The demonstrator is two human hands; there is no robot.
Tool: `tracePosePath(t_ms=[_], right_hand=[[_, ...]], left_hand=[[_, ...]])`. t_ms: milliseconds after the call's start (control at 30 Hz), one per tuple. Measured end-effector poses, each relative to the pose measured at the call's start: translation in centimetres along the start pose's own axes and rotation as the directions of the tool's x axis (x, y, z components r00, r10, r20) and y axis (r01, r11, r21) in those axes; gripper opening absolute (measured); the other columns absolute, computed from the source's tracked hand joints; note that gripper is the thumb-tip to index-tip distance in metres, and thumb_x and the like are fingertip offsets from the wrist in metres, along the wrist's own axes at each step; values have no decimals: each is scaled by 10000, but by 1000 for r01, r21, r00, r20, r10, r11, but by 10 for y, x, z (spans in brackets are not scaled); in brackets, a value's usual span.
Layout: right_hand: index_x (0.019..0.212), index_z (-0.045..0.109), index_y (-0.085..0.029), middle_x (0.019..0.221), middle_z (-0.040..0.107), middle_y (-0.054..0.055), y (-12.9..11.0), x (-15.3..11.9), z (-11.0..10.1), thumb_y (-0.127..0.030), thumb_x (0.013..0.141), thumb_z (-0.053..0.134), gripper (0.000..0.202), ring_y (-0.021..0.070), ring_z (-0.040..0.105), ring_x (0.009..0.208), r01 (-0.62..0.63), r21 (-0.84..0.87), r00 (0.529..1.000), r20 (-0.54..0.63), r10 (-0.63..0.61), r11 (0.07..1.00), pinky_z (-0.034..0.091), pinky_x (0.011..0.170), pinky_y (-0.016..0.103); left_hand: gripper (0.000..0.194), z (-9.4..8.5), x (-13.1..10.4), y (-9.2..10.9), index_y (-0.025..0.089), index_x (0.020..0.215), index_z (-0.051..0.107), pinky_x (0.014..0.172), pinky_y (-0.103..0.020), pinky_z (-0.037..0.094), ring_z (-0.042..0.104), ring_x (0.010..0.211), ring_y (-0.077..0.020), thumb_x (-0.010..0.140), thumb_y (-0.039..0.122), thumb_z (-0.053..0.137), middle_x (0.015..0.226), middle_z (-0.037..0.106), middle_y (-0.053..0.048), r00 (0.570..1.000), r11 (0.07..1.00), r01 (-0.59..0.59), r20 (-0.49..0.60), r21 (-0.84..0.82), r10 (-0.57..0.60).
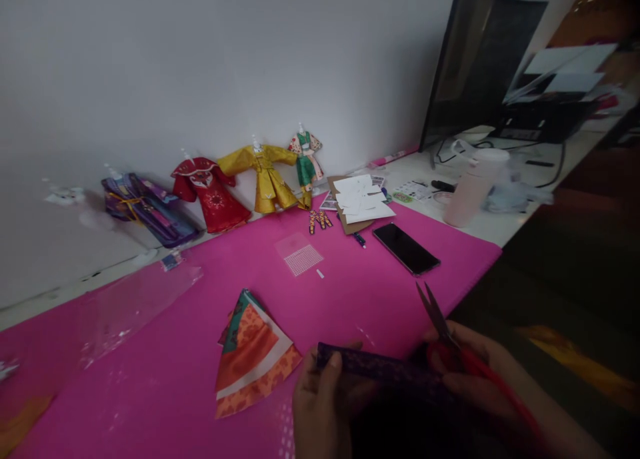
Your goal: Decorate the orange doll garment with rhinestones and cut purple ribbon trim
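Note:
At the bottom centre, my left hand (320, 405) pinches one end of a dark purple fabric strip (375, 365) between thumb and fingers. To the right, my right hand (480, 372) is closed round the red-handled scissors (440, 322), whose blades point up and left, slightly apart. The strip's other end runs to my right hand, where shadow hides the exact contact. An orange, white and green folded fabric piece (255, 359) lies on the pink mat (165, 392), left of my left hand.
Small doll outfits, including a red dress (213, 195) and a yellow one (263, 175), lean along the wall. A phone (407, 248), white papers (363, 202) and a sheet of small dots (303, 259) lie beyond my hands. A pink bottle (473, 189) stands right, near a monitor (480, 65).

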State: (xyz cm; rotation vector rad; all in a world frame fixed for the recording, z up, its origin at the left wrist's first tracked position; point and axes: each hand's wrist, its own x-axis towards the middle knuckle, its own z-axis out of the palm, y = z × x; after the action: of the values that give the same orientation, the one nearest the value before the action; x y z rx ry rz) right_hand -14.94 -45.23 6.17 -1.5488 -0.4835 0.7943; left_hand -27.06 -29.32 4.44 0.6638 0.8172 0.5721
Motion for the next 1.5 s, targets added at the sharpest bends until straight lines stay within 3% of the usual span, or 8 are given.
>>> tracePosePath(t_ms=[133, 333, 533, 667, 867, 1133, 1300, 1500], right_hand=[[963, 677, -252, 672, 619, 18, -7, -2, -5, -359, 687, 780, 313, 228, 604, 600, 1, -47, 1000, 28, 1, 999, 511, 576, 341], [974, 636, -251, 709, 612, 5, 19, 0, -9, -304, 716, 757, 289, 220, 593, 680, -24, 27, 1000, 17, 24, 999, 501, 641, 332], [960, 662, -237, 938, 690, 50, 24, -1, -7, -218, 752, 701, 212, 235, 621, 821, -52, -84, 997, 48, 56, 995, 509, 710, 313], [1056, 689, -265, 888, 697, 28, 22, -10, -12, -334, 800, 727, 267, 224, 624, 794, -29, -247, 975, 207, 82, 969, 518, 699, 292], [1138, 697, -268, 1055, 706, 87, 20, -28, -16, -552, 860, 611, 406, 302, 660, 938, -2, -214, 960, 273, 62, 977, 517, 879, 423], [1062, 740, -304, 1024, 743, 53, 21, -26, -4, -356, 831, 701, 241, 306, 669, 961, -12, -313, 950, 294, 109, 950, 497, 887, 473], [1050, 753, -290, 1077, 745, 87, 17, -27, -1, -519, 843, 658, 323, 332, 667, 1002, 27, -235, 965, 259, 35, 972, 481, 916, 502], [1053, 743, -269, 1024, 729, 54, 29, -27, -3, -412, 807, 719, 286, 297, 659, 959, -28, -228, 966, 244, 85, 973, 507, 867, 410]], left_hand=[[279, 0, 1, -4, 146, 775, 661, 573, -310, 604, 733, 615, -224, 600, 253, 850, 683, 768, -44, 1000, 1000, 8, -23, 12, -8], [329, 1, 1, -7, 158, 747, 645, 483, -267, 569, 675, 508, -180, 539, 221, 893, 576, 714, 3, 1000, 1000, -3, -25, 9, 3], [311, -2, 1, -8, 145, 658, 671, 492, -245, 541, 634, 498, -147, 509, 256, 921, 560, 693, -3, 1000, 1000, 2, 24, -11, -2], [290, 1, -2, -5, 144, 613, 672, 502, -216, 507, 610, 484, -125, 494, 237, 920, 514, 665, 11, 996, 999, 43, 75, 7, -43], [226, 7, -4, -12, 140, 650, 690, 545, -235, 493, 621, 527, -143, 549, 208, 880, 562, 681, -15, 977, 992, 99, 181, 79, -111], [227, 4, -2, -18, 152, 682, 666, 561, -242, 463, 580, 546, -136, 610, 252, 857, 584, 646, -5, 946, 976, 158, 260, 151, -193], [209, 1, -2, -19, 158, 658, 648, 581, -243, 454, 568, 558, -130, 660, 253, 834, 580, 640, -5, 937, 969, 192, 265, 155, -228], [191, 1, 1, -22, 155, 681, 659, 599, -242, 472, 577, 572, -128, 664, 236, 831, 601, 656, -7, 951, 972, 177, 228, 156, -210]])
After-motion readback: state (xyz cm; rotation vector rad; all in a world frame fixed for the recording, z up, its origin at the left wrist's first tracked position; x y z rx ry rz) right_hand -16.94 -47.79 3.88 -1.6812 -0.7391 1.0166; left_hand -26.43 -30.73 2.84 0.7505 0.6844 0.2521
